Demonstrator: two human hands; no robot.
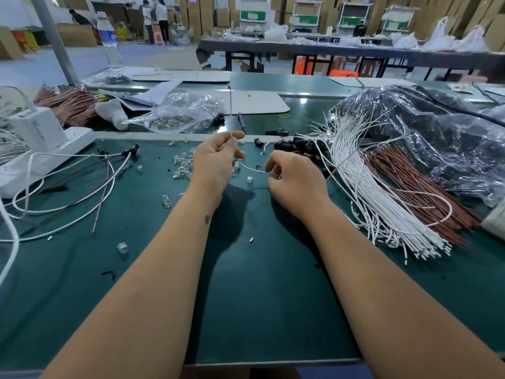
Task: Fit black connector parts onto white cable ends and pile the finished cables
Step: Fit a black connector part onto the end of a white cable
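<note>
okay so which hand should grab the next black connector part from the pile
Right, probably. The right hand sits just beside the heap of small black plastic connector parts, though it pinches the thin white cable. The left hand is farther away and holds that cable's upright end.

cable bundle right, finished cables left

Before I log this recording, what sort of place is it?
Probably a factory assembly hall: a green workbench with a bundle of white cables, loose black connector parts, and stacked cardboard boxes behind long tables.
</note>
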